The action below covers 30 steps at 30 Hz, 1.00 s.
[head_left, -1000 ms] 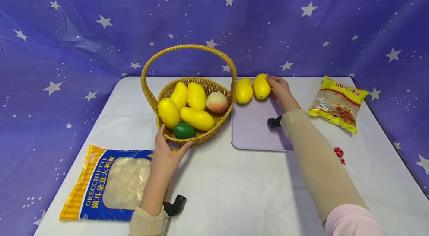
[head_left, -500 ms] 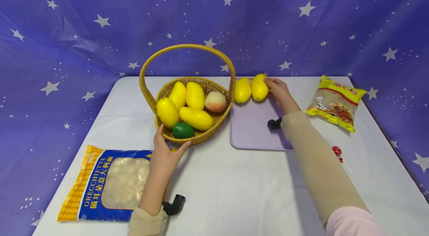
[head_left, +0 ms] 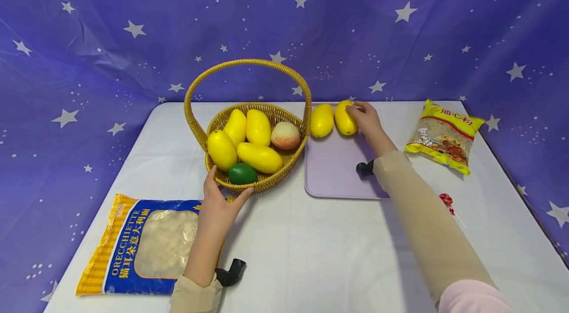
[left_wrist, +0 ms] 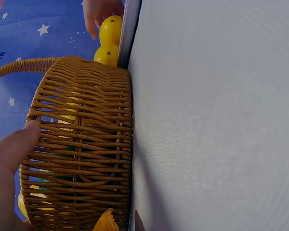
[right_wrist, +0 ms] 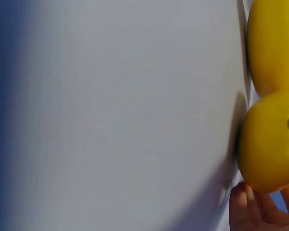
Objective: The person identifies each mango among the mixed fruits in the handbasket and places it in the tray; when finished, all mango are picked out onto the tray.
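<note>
Touching 1 mango: right grip; touching the basket: left grip.

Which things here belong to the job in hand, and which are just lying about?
Seemingly in use:
wicker basket, touched by left hand
its fruit
mango at right hand
second mango
lilac tray

Probably just lying about:
blue orecchiette bag
yellow bag
red lollipop

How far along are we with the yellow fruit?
Apparently settled: one yellow fruit on the tray. In hand: the right hand holds a second fruit beside it; the left hand touches the basket. Perhaps left: four yellow fruits inside the basket, if tray-bound.
</note>
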Each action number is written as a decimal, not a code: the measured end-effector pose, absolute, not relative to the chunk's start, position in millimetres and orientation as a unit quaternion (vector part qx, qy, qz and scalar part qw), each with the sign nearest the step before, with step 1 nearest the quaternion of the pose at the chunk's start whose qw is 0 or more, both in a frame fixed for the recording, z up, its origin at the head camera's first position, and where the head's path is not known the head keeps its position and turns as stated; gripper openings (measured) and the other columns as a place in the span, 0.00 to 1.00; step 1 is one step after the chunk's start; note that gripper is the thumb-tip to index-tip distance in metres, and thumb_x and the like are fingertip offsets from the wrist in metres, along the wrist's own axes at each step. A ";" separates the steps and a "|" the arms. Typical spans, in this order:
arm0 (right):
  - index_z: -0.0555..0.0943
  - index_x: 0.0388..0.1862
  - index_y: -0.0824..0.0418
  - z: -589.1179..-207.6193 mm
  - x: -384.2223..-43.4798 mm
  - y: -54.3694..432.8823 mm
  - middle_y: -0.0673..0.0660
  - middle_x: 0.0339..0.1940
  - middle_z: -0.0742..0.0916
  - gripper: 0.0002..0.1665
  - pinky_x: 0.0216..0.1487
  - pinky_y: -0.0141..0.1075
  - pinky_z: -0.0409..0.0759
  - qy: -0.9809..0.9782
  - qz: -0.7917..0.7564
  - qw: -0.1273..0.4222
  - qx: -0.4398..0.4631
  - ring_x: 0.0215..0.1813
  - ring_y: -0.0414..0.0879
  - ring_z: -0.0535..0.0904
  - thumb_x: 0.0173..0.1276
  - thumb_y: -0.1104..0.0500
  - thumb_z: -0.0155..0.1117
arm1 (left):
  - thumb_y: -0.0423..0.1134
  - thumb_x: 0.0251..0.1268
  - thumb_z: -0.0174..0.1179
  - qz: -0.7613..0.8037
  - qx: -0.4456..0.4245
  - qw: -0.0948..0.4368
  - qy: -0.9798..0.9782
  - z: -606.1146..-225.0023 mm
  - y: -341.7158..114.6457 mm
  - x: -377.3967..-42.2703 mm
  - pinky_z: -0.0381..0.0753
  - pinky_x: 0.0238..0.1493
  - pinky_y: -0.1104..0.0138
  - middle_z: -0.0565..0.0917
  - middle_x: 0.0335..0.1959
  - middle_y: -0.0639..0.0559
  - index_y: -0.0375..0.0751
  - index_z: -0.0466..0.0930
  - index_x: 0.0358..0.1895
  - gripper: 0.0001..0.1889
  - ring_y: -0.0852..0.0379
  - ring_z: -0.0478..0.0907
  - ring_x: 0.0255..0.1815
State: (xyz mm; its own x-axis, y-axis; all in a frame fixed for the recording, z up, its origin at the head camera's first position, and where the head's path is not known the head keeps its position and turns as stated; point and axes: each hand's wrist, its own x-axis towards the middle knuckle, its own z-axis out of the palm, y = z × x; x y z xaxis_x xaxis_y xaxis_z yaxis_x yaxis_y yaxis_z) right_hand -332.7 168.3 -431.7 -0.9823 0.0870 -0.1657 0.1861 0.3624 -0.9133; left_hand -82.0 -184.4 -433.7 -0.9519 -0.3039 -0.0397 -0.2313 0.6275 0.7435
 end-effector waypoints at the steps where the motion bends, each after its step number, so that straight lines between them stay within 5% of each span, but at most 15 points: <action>1: 0.62 0.74 0.61 -430.2 -331.5 168.2 0.64 0.70 0.68 0.38 0.66 0.44 0.66 0.833 -0.547 0.033 0.074 0.68 0.56 0.64 0.70 0.45 0.56 | 0.74 0.48 0.61 -0.406 0.149 0.045 -0.901 -433.6 -184.2 -82.1 0.65 0.61 0.43 0.50 0.75 0.38 0.47 0.37 0.78 0.61 0.35 0.60 0.68; 9: 0.71 0.64 0.66 -407.5 -310.7 164.8 0.64 0.61 0.75 0.27 0.60 0.44 0.69 0.845 -0.514 -0.144 -0.034 0.61 0.58 0.70 0.69 0.56 0.60 | 0.72 0.49 0.61 -0.407 0.150 0.041 -0.900 -432.6 -183.2 -82.6 0.64 0.62 0.43 0.50 0.75 0.38 0.47 0.36 0.78 0.61 0.36 0.59 0.69; 17: 0.76 0.59 0.65 -377.4 -268.1 139.7 0.62 0.52 0.80 0.23 0.45 0.36 0.76 0.805 -0.531 -0.204 -0.168 0.49 0.56 0.79 0.65 0.64 0.65 | 0.75 0.47 0.59 -0.407 0.160 0.028 -0.899 -431.4 -182.5 -82.9 0.61 0.64 0.43 0.49 0.76 0.39 0.48 0.35 0.78 0.62 0.37 0.57 0.70; 24: 0.77 0.58 0.64 -368.2 -237.2 107.7 0.60 0.50 0.81 0.24 0.42 0.40 0.81 0.784 -0.522 -0.176 -0.286 0.45 0.53 0.80 0.62 0.68 0.68 | 0.76 0.46 0.59 -0.407 0.160 0.027 -0.899 -431.0 -182.6 -82.8 0.61 0.64 0.43 0.49 0.76 0.39 0.49 0.35 0.78 0.62 0.37 0.56 0.71; 30: 0.74 0.63 0.61 -368.0 -222.2 79.4 0.61 0.51 0.79 0.31 0.43 0.40 0.81 0.816 -0.449 -0.091 -0.354 0.44 0.55 0.78 0.62 0.59 0.71 | 0.77 0.46 0.58 -0.405 0.162 0.023 -0.899 -431.4 -182.3 -83.6 0.60 0.65 0.43 0.48 0.76 0.39 0.49 0.35 0.78 0.63 0.37 0.56 0.71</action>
State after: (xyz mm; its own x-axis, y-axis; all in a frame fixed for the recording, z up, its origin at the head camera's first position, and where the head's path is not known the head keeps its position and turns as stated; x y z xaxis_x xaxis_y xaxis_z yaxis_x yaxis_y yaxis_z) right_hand -222.2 79.4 -368.0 -0.7334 -0.4953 0.4656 -0.6585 0.3476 -0.6675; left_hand -83.6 -182.3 -431.4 -0.9465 -0.3098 -0.0901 -0.2728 0.6191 0.7365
